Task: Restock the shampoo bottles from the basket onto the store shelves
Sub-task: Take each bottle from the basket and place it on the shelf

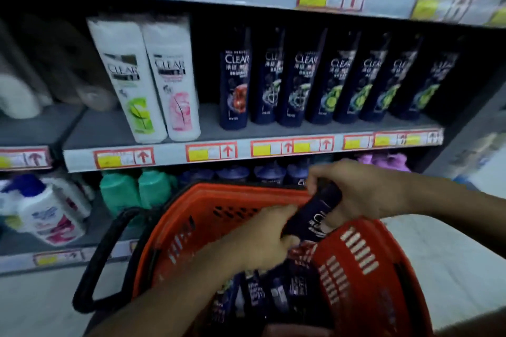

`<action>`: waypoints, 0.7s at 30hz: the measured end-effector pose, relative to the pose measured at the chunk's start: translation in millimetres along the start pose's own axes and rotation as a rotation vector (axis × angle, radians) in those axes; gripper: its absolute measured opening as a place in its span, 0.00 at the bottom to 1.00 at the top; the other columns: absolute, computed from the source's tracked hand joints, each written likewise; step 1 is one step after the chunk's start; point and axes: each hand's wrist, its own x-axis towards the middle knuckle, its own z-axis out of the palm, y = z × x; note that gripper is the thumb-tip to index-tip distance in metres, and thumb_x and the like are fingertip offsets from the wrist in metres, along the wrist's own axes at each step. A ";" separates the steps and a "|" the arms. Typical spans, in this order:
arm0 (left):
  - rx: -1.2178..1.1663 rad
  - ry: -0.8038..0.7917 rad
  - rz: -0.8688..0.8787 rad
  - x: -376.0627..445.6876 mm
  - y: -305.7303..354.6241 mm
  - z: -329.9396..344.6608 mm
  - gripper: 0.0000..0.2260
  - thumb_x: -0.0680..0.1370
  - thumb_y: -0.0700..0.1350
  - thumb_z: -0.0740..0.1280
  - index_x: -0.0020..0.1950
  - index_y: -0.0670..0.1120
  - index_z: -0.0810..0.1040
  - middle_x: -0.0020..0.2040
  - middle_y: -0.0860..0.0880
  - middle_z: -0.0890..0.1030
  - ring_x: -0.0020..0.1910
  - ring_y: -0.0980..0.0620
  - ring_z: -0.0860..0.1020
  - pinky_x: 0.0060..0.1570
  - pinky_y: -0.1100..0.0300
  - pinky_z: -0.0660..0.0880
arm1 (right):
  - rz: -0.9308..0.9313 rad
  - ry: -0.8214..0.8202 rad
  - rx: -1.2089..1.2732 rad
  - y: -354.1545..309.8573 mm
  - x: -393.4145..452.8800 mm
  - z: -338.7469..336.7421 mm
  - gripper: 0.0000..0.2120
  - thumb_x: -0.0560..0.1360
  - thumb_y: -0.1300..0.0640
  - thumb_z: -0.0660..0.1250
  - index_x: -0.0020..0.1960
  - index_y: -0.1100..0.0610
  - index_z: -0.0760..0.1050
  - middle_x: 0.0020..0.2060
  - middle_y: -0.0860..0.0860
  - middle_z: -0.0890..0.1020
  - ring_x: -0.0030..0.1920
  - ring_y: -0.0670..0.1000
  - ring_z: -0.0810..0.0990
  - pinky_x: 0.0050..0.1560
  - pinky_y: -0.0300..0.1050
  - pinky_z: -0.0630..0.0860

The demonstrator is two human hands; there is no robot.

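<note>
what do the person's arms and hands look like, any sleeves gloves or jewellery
Both arms are bare as far as the head view shows: no sleeves reach the forearms. The left hand and right hand wear no gloves, and no watch, bracelet or ring is visible on either wrist or on the fingers. The picture is somewhat blurred, so a very thin ring could go unseen.

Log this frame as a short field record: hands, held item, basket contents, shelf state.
left hand: left hand grips the lower end of the dark bottle
right hand: right hand grips its upper end
held item: dark bottle, tilted, above the orange basket
basket contents: more dark bottles inside
shelf state: middle shelf holds a row of dark bottles and two white bottles, with a gap between the two groups
</note>
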 end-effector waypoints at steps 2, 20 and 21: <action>-0.087 0.062 -0.008 -5.1 7.5 -14.0 0.19 0.75 0.48 0.74 0.65 0.56 0.75 0.56 0.59 0.81 0.55 0.62 0.79 0.59 0.58 0.77 | -0.048 0.115 0.070 -16.7 -8.0 -22.1 0.22 0.63 0.51 0.84 0.51 0.45 0.77 0.44 0.45 0.84 0.42 0.43 0.83 0.43 0.45 0.81; -0.230 0.905 -0.042 43.4 12.4 -111.6 0.21 0.75 0.41 0.65 0.66 0.56 0.74 0.54 0.53 0.85 0.53 0.53 0.83 0.54 0.49 0.81 | -0.067 0.907 0.761 -78.3 98.1 -15.1 0.27 0.69 0.53 0.81 0.62 0.53 0.72 0.51 0.47 0.79 0.41 0.39 0.78 0.41 0.31 0.74; -0.211 0.908 -0.046 48.8 12.0 -118.3 0.21 0.75 0.38 0.64 0.66 0.56 0.74 0.54 0.52 0.85 0.53 0.53 0.83 0.55 0.49 0.81 | -0.056 0.894 0.780 -77.5 107.2 -15.2 0.26 0.70 0.53 0.80 0.63 0.55 0.72 0.51 0.47 0.79 0.41 0.39 0.77 0.40 0.29 0.73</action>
